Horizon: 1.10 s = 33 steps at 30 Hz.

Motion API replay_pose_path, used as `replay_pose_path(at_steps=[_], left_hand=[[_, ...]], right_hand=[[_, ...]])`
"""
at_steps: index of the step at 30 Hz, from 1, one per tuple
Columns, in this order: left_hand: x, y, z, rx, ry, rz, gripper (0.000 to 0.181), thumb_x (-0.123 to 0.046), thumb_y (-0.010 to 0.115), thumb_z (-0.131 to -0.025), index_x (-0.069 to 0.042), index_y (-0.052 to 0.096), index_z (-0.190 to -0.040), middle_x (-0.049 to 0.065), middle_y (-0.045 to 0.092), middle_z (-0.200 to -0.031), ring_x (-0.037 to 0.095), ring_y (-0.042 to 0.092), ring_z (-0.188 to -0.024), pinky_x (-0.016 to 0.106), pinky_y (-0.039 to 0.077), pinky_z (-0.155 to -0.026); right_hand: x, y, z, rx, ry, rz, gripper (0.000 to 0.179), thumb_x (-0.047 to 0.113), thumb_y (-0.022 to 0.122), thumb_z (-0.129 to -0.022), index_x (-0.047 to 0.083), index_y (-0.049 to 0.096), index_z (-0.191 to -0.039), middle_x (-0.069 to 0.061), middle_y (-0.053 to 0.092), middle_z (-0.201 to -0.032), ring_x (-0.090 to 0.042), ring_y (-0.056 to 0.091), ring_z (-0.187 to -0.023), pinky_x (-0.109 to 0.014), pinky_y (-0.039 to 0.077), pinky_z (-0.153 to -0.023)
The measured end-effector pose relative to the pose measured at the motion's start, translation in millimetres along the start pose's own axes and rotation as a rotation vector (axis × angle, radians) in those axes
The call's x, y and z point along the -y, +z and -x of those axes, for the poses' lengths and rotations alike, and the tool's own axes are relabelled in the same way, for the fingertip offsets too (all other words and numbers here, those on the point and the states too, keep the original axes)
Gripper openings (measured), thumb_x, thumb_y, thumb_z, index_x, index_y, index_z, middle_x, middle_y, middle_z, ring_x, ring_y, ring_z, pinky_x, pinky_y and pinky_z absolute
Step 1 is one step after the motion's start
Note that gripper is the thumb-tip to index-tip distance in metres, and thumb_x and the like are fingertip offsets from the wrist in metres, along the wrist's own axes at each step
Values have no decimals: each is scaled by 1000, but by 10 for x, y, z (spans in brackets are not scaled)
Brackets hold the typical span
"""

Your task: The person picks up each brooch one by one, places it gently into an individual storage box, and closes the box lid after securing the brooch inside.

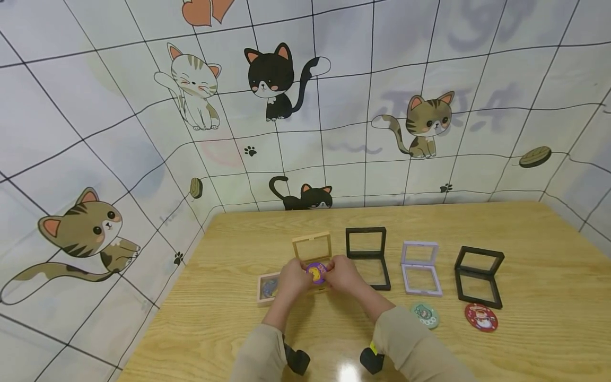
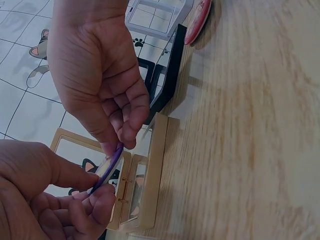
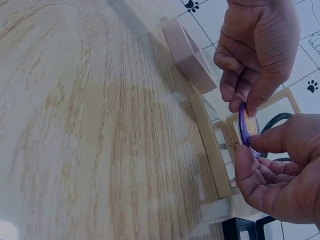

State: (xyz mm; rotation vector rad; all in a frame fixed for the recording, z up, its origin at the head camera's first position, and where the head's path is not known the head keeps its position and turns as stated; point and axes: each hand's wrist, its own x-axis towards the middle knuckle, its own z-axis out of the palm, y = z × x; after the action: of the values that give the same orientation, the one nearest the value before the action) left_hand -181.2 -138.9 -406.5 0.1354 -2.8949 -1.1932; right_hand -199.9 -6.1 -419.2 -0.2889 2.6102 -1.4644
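A round purple badge [image 1: 316,273] with a yellow picture is held by its rim between both hands. My left hand [image 1: 293,278] pinches its left edge between thumb and fingers, and my right hand [image 1: 345,273] pinches the right edge. In the left wrist view the badge [image 2: 107,170] appears nearly edge-on, tilted, with its pale back towards the table. Right behind and below it stands a gold hinged display frame [image 1: 312,237], opened with its lid upright. The hands partly cover the frame's lower half; its side [image 3: 210,145] shows in the right wrist view.
Left of the gold frame lies a pale pink box [image 1: 260,291] with greyish contents. To the right stand a black frame [image 1: 366,230], a lilac frame [image 1: 420,244] and another black frame [image 1: 482,249], all opened. A green badge [image 1: 425,315] and a red badge [image 1: 481,317] lie nearer the front.
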Motion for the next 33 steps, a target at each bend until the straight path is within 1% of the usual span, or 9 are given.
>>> replay_pose_path(at_steps=[4,9,10,13,16,17,20,24,33], left_hand=[[-8,6,-21,1,3,-13,16,-2,63,-74,4,56,-87,7,54,-67,12,44,-49,18,34,-41],[-6,8,-30,-7,1,-26,16,-3,63,-74,4,57,-87,9,55,-70,16,48,-54,21,38,-45],[-7,7,-31,-9,-1,-28,16,-3,63,-74,4,56,-87,9,55,-71,17,49,-55,22,38,-46],[-7,9,-41,-10,-7,-32,16,-3,63,-74,4,56,-87,9,55,-71,18,49,-56,23,39,-47],[-5,16,-53,-4,-8,-30,16,-2,63,-73,4,56,-87,9,55,-70,17,49,-54,22,38,-45],[-4,19,-56,-2,-6,-31,16,-2,62,-73,4,56,-87,9,55,-69,16,48,-54,21,37,-44],[-8,22,-64,2,-5,-32,14,-1,61,-73,3,55,-85,8,54,-67,15,48,-52,20,35,-43],[-19,24,-69,4,-11,-34,12,-1,60,-72,1,54,-82,7,53,-66,14,45,-51,19,33,-42],[15,71,-118,11,-26,-49,14,0,59,-70,1,54,-83,8,52,-69,17,47,-54,22,34,-43]], right_hand=[[-24,6,-26,0,19,-6,8,-1,62,-80,-4,55,-77,-10,59,-61,-17,58,-52,-22,45,-45],[-42,-3,-50,4,22,-53,9,-3,62,-79,-6,54,-80,-12,59,-60,-19,59,-52,-25,48,-46],[-58,-8,-51,5,-10,-62,10,-3,63,-78,-6,53,-79,-10,58,-58,-18,58,-50,-25,48,-45],[-58,-19,-48,3,-25,-63,11,-2,63,-78,-5,53,-78,-8,58,-56,-16,58,-48,-25,48,-45],[-40,-19,-45,-8,-7,-75,11,-3,63,-77,-6,53,-78,-10,59,-58,-19,59,-51,-26,49,-46],[-17,-16,-43,-11,27,-72,10,-3,63,-77,-6,54,-80,-12,60,-60,-21,61,-53,-27,50,-48],[-6,-9,-46,-20,37,-70,10,-3,63,-78,-7,54,-81,-13,60,-63,-24,61,-56,-28,51,-50],[-33,-3,-65,-24,21,-59,11,-3,63,-79,-6,53,-81,-12,60,-62,-23,61,-55,-28,51,-50],[-90,30,-104,-35,35,-24,11,-4,64,-77,-4,53,-77,-10,55,-64,-16,58,-52,-23,49,-48]])
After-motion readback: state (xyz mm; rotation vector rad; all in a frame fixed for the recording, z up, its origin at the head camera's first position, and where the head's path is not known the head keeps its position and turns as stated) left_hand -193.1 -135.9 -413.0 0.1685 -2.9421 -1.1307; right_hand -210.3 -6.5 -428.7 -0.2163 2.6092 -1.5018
